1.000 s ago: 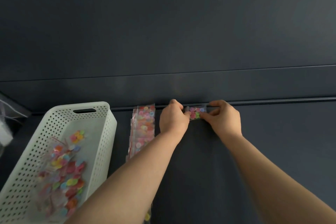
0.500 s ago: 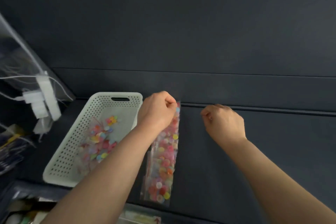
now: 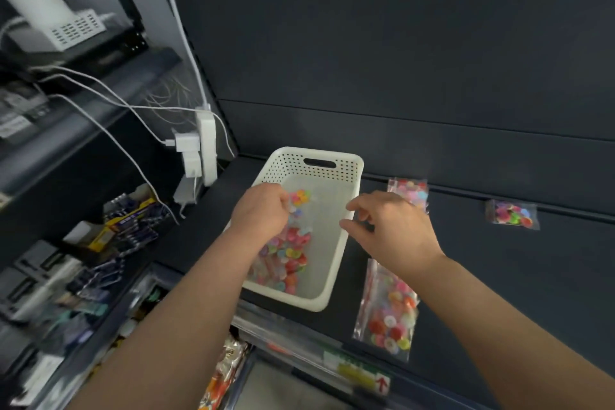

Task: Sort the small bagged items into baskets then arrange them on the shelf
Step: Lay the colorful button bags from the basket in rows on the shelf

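Observation:
A white perforated basket stands on the dark shelf and holds several clear bags of coloured buttons. My left hand is inside the basket, its fingers curled onto the edge of the topmost bag. My right hand hovers over the basket's right rim with loosely bent fingers and holds nothing. Right of the basket a row of button bags lies on the shelf, partly hidden under my right hand. One single bag lies apart, further right.
A white power strip with plugs and cables hangs on the shelf's left wall. Left of it, other shelves hold packaged goods. A lower shelf with price labels shows below the front edge.
My view has swung left and down. My left hand moved from the row of bags into the basket. My right hand came left to the basket's rim and loosened its fingers.

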Demonstrator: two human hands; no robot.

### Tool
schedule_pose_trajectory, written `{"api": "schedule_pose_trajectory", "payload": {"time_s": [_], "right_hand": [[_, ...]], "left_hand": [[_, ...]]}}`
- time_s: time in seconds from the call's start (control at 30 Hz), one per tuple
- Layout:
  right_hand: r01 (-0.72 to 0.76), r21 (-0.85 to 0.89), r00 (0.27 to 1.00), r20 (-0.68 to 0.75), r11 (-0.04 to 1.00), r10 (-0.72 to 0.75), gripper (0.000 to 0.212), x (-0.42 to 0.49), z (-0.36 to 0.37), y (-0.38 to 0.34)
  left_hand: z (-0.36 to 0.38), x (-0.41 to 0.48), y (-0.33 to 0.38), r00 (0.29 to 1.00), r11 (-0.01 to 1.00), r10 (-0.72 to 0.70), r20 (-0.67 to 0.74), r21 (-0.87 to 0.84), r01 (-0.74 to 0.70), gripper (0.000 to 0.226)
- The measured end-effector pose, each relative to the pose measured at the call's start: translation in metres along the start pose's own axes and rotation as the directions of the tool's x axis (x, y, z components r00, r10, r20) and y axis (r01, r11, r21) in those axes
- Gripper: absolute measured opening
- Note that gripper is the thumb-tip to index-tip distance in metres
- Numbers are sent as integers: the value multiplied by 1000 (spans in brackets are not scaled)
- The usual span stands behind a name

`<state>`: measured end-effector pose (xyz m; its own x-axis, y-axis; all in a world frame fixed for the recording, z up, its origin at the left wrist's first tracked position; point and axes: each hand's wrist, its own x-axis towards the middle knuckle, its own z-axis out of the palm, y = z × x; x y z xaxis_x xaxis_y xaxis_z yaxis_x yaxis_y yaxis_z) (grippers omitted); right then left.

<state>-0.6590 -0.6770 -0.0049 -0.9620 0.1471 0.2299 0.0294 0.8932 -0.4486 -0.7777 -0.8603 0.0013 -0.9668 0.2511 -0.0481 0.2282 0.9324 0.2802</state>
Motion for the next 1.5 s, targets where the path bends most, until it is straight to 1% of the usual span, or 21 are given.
{"api": "schedule_pose_trajectory", "payload": {"time_s": [0.1,0.23,0.3,0.37,0.5,0.57,0.63,0.67,0.73,0.77,0.8,0.87,0.93,0.97,1.0,1.07,1.13,1.2,1.3,1.4,1.5], "right_hand": [[-49,-14,999,24,999,49,32,-1,-1,-2],[-70,-81,997,37,994,73,33,-3,-7,-4],[-83,-90,995,42,992,87,33,-3,-9,-6],[-103,-90,993,45,991,108,33,-4,-9,-7],[-136,-61,990,38,989,139,33,-5,-7,-9],[-144,-55,989,35,988,146,32,-6,-6,-9],[-138,-60,990,34,989,140,33,-6,-6,-10],[-132,-62,990,39,989,134,34,-6,-8,-10],[-115,-76,991,62,991,119,34,-7,-10,-9],[-111,-76,991,65,991,116,33,-8,-11,-8],[-124,-49,991,51,991,127,30,-9,-13,-5],[-198,140,979,-22,970,203,27,-14,-21,1],[-247,370,955,-66,896,290,29,-20,-31,9],[-264,443,945,-58,857,321,30,-25,-36,14],[-285,499,937,-38,819,349,29,-30,-41,20],[-330,564,916,-1,757,400,18,-42,-49,33],[-378,579,889,9,722,459,10,-56,-55,48],[-425,609,848,10,670,530,12,-70,-60,60],[-453,702,799,47,550,599,12,-88,-69,76],[-468,757,777,107,456,621,16,-102,-79,88],[-472,772,736,80,426,672,18,-109,-86,99]], "left_hand": [[9,20,11,995,984,94,16,150,-96,24],[21,37,27,981,901,179,79,387,-195,32],[28,46,28,975,872,185,120,438,-219,33],[33,53,28,974,870,178,141,440,-223,28],[30,58,27,977,935,73,202,327,-137,24],[27,57,24,974,946,68,214,295,-131,26],[22,50,23,983,955,94,157,265,-134,22],[18,46,23,991,972,108,83,198,-123,18],[6,35,27,989,993,101,-106,-55,-107,14],[-2,27,31,980,969,93,-177,-211,-130,15],[-11,19,38,974,925,97,-204,-343,-164,16],[-24,0,55,975,833,177,-134,-507,-221,26],[-28,-19,76,952,817,306,-21,-507,-274,45],[-27,-29,87,932,819,362,20,-485,-308,53],[-24,-37,98,913,816,405,52,-470,-336,58],[-16,-49,118,881,793,462,103,-492,-359,64],[-5,-57,133,868,777,470,160,-541,-321,61],[5,-63,144,875,760,435,214,-608,-229,53],[18,-71,158,884,719,380,273,-688,-96,35],[29,-80,174,873,709,390,293,-701,-82,29],[41,-85,189,850,710,414,326,-700,-77,25]]}}
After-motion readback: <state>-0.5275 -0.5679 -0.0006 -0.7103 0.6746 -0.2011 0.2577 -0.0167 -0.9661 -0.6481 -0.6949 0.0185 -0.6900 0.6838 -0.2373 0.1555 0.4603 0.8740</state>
